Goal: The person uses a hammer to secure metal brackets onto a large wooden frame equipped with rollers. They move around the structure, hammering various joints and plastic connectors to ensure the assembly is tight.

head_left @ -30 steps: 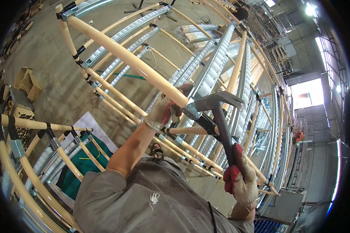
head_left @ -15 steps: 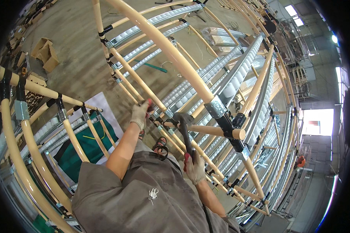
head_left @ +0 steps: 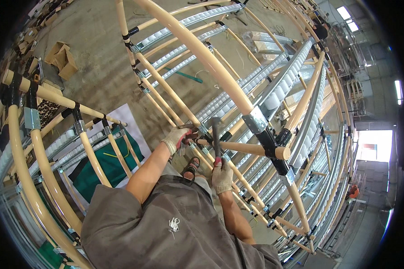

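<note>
Both my hands wear pale knitted gloves with red on the fingers and palms. In my right hand (head_left: 222, 175) is the handle of a dark hammer (head_left: 216, 140), its head up beside the rack's pipes. My left hand (head_left: 179, 137) is closed at a black pipe joint (head_left: 204, 133), left of the hammer head; its fingertips are partly hidden. The joint belongs to a large rack of beige pipes. A short beige crossbar (head_left: 251, 148) runs from near the hammer to a black corner joint (head_left: 268, 142) on the right.
Roller tracks with white wheels (head_left: 274, 96) slope through the rack. A second beige pipe frame (head_left: 45, 134) stands at my left over green sheeting (head_left: 92, 172). Far left lies an open cardboard box (head_left: 61, 60). A thick beige pipe (head_left: 197, 51) crosses high ahead of me.
My left hand has moved right and slightly down, closing at the joint. My right hand and the hammer have risen, the handle now more upright. The view has shifted slightly.
</note>
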Demonstrator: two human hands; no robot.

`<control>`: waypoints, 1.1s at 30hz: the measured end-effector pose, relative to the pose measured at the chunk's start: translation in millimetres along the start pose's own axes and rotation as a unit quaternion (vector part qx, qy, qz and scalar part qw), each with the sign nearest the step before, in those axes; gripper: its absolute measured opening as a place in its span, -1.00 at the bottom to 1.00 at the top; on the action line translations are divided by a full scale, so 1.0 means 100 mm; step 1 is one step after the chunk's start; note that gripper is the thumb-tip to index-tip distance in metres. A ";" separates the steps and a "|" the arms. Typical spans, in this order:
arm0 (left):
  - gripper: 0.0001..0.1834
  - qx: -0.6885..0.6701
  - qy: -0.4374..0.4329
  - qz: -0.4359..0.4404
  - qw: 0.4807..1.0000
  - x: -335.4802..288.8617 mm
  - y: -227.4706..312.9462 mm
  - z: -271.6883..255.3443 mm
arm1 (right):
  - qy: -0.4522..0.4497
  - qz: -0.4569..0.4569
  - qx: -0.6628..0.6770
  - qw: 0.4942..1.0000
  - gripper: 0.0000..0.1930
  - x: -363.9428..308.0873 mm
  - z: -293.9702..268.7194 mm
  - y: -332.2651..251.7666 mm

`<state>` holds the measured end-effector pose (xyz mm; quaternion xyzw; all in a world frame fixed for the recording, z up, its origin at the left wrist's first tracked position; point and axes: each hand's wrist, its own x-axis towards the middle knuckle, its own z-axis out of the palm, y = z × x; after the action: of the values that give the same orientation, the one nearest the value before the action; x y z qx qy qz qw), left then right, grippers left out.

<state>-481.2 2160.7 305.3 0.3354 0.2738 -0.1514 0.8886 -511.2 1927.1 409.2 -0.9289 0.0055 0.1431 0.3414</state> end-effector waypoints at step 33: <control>-0.69 -0.042 0.249 0.152 0.956 -0.19 0.35 0.16 | -0.035 -0.064 0.244 0.967 -0.66 -0.17 0.05 0.38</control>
<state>-474.4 2177.3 344.6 0.3623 0.4383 0.0857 0.8181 -532.5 1900.0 386.1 -0.8103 -0.0308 0.1476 0.5662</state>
